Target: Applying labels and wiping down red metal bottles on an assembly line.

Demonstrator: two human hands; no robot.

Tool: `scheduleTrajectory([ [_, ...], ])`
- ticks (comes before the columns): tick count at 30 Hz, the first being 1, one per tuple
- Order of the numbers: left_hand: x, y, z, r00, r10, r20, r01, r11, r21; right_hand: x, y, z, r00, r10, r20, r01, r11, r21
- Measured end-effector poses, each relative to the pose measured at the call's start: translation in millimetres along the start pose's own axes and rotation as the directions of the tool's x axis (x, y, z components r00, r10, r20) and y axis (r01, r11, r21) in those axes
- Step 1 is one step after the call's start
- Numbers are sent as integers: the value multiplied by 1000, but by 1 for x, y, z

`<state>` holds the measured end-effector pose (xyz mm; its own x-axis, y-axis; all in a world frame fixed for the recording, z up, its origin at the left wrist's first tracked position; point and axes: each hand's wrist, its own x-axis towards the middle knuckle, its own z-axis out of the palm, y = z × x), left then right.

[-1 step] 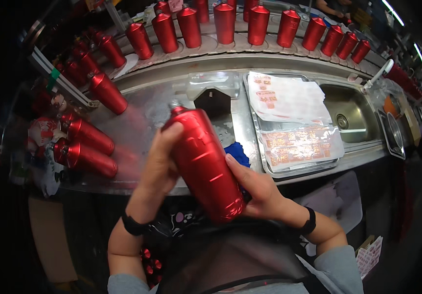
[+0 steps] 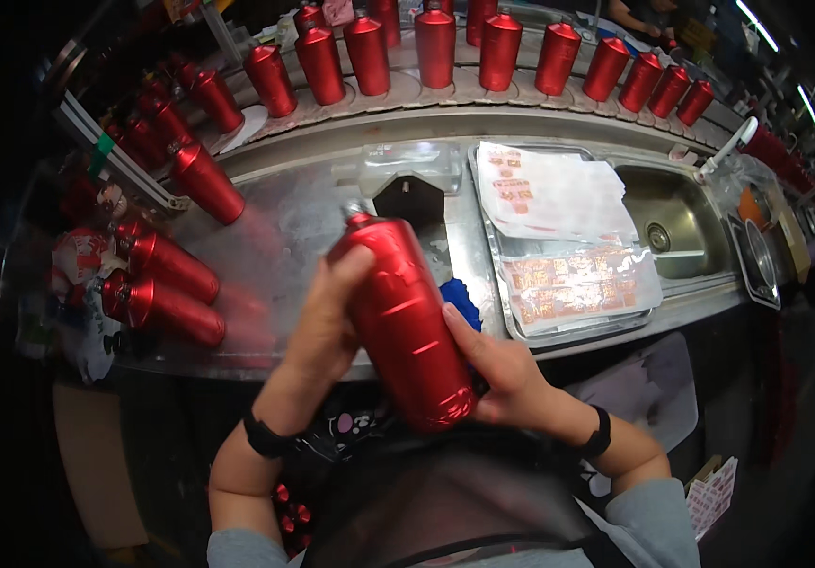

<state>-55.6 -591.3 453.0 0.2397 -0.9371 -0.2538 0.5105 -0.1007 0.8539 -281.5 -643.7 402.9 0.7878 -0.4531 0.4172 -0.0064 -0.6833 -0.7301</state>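
Observation:
A shiny red metal-look bottle [image 2: 409, 327] is held tilted in front of me, its silver neck pointing up and to the left. My left hand [image 2: 330, 303] is wrapped round its upper side near the shoulder. Lower down, my right hand [image 2: 502, 374] grips the opposite side close to the base. Behind the bottle, a blue cloth [image 2: 462, 301] lies partly hidden on the steel counter [image 2: 284, 222]. Three more red bottles rest at the counter's left: one bottle [image 2: 207, 185] stands farther back, and two nearer ones [image 2: 176, 317] appear side by side.
A row of red bottles [image 2: 436, 47] stands on a curved conveyor [image 2: 407, 95] along the back. To the right, a metal tray [image 2: 583, 327] holds printed sticker sheets [image 2: 573, 284], beside a sink [image 2: 677, 222]. A dark angled stand [image 2: 409, 201] and a clear plastic box [image 2: 412, 161] sit mid-counter.
The bottle's neck end has shifted slightly right and toward me, with my left hand moving along with it. My right hand keeps its hold near the base.

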Motion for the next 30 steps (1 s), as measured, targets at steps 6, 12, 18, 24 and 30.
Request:
scheduleTrajectory([
  [6,31,-41,10,997,-72,20,68,986,150,-18,5,-9,975,212,69,-200,969,-146],
  [12,61,-46,-2,993,-115,8,113,986,125,5,20,-15,957,252,144,-235,964,-125],
  [18,79,-38,-9,999,-29,25,22,969,247,20,44,-22,962,209,175,-200,977,-70],
  [24,72,-48,-15,1000,-8,24,1,966,258,39,105,-58,828,555,-74,-552,832,56],
  [30,62,-52,-15,995,-23,97,-1,971,240,49,176,-69,796,531,-289,-595,603,-531],
])
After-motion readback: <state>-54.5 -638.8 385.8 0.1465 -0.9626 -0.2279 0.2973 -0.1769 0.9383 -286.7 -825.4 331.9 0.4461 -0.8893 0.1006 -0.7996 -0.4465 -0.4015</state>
